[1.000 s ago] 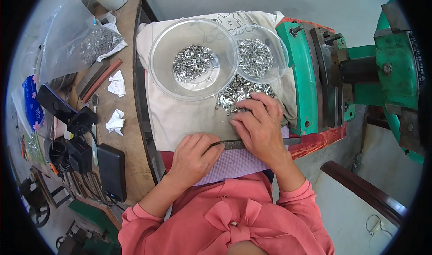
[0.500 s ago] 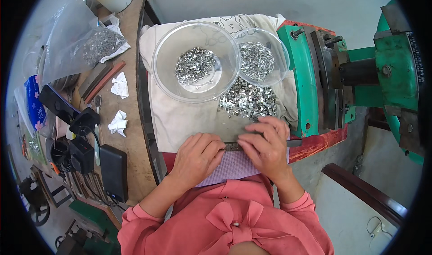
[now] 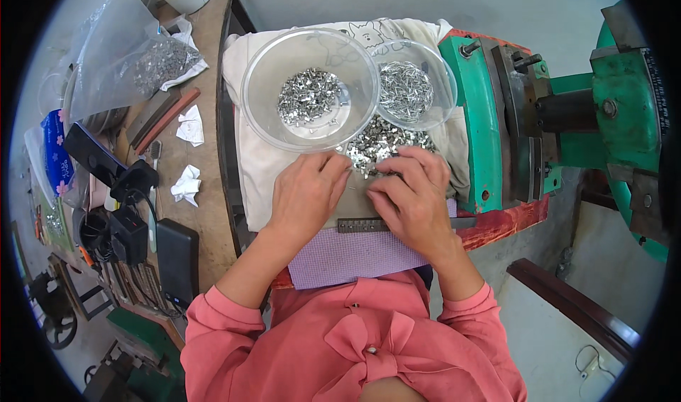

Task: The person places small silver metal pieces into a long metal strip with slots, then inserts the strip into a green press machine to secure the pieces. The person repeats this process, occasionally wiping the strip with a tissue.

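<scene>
My left hand (image 3: 303, 195) is at the front of the large clear tub (image 3: 255, 129), thumb and fingertips pinched together; anything between them is too small to make out. Across from it, my right hand (image 3: 417, 202) is curled at the front edge of a loose pile of small shiny metal pieces (image 3: 379, 143). Its thumb and fingers are drawn close, and what they hold is hidden. A short dark metal strip with a row of small marks or slots (image 3: 360, 225) lies in front of both hands, at the edge of a purple cloth (image 3: 347, 260).
Small metal pieces (image 3: 308, 97) fill the tub's bottom. A smaller clear bowl (image 3: 443, 90) of thin metal pins touches it. A green machine (image 3: 472, 125) bounds the right side. On the left, a wooden bench (image 3: 213, 118) carries a plastic bag (image 3: 113, 62), tissues and a black power bank (image 3: 177, 267).
Both hands have moved forward from the strip to the front of the metal pile. The strip, between my fingertips before, now lies uncovered, and more of the purple cloth shows.
</scene>
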A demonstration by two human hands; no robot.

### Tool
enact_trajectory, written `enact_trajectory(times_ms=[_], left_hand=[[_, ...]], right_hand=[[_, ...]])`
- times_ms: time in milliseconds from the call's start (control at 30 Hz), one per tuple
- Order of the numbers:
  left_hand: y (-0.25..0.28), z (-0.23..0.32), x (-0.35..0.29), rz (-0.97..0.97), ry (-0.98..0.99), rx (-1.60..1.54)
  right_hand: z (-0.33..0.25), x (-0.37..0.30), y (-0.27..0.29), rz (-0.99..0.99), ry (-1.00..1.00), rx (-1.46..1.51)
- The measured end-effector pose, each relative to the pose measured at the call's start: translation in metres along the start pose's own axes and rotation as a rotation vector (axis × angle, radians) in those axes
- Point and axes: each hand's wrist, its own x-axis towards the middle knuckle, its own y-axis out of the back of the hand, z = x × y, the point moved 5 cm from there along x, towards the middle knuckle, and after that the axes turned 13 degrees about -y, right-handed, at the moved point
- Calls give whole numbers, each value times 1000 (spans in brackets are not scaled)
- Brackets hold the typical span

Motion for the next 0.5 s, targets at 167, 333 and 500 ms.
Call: enact_trajectory(times_ms=[167, 333, 500], left_hand=[[-4, 0, 1, 15, -4, 13], [-5, 1, 0, 37, -10, 54], [-2, 2, -4, 11, 23, 60]], right_hand=[[6, -41, 12, 23, -105, 60], [8, -60, 9, -43, -159, 58], [-1, -56, 11, -42, -122, 72]])
